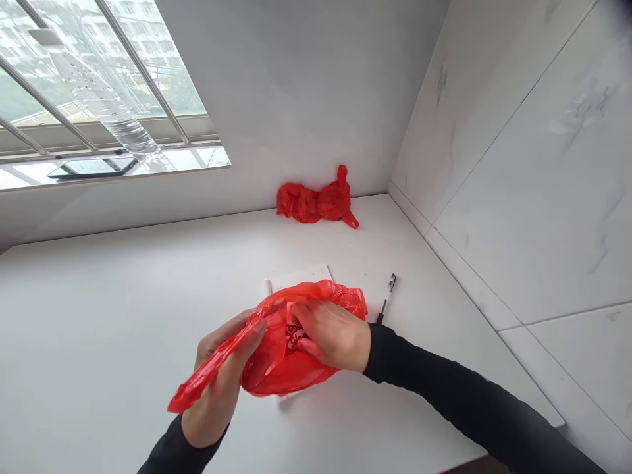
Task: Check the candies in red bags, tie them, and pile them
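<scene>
I hold a red plastic bag point(276, 349) low over the white counter point(108, 316). My left hand point(217, 388) pinches its long edge tight. My right hand point(333, 332) grips the middle, so the bag stays spread out over the white paper point(301, 276).

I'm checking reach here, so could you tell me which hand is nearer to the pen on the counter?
Right. The right hand lies on the red bag, just left of the pen. The left hand grips the bag's other end, farther left and nearer the person.
</scene>
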### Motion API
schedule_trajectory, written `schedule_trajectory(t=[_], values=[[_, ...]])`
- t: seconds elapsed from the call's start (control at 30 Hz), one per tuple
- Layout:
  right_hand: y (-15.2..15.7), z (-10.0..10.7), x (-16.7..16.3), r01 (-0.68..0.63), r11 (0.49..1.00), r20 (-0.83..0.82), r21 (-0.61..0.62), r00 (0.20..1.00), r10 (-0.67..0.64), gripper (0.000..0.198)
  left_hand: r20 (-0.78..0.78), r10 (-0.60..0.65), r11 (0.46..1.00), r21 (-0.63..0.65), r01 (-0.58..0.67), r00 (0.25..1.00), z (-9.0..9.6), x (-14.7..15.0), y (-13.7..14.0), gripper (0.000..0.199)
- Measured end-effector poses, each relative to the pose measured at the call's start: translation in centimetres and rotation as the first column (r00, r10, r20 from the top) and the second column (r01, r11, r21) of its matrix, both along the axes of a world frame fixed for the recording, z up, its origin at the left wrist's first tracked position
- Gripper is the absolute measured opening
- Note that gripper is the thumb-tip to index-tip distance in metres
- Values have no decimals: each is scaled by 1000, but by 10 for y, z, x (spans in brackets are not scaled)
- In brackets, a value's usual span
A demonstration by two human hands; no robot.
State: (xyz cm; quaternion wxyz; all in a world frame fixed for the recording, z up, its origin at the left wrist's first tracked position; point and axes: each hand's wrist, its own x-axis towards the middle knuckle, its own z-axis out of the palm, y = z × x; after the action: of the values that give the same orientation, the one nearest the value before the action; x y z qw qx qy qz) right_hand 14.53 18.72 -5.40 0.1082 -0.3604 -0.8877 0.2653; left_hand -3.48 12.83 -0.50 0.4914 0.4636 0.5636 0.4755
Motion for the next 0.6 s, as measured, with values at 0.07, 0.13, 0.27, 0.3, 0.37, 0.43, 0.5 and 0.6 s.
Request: schedule_trajectory(t=[0.07,0.13,0.27,0.3,0.37,0.43,0.5,0.6], values=[[5,8,8,2,988,-121,-158,992,-21,31,45,38,999,7,-38,998,3,1,0,22],[9,19,15,29,961,-222,-274,970,-93,33,81,72,997,8,-73,994,5,2,1,23],[15,37,24,63,899,-325,-434,919,-221,9,96,113,993,32,-116,989,3,-1,3,30],[16,40,25,43,870,-352,-491,903,-244,10,95,133,990,39,-137,987,1,-3,4,32],[16,42,27,-26,791,-412,-612,864,-290,18,82,193,979,52,-198,978,-4,-6,5,32],[17,42,27,-97,711,-452,-697,828,-330,28,66,221,973,52,-224,973,-9,-8,6,30],[17,41,27,-136,669,-477,-731,803,-358,36,71,207,976,52,-211,976,-11,-8,7,32],[17,41,26,-158,662,-501,-733,783,-368,41,90,144,988,47,-149,985,-11,-6,7,40]])
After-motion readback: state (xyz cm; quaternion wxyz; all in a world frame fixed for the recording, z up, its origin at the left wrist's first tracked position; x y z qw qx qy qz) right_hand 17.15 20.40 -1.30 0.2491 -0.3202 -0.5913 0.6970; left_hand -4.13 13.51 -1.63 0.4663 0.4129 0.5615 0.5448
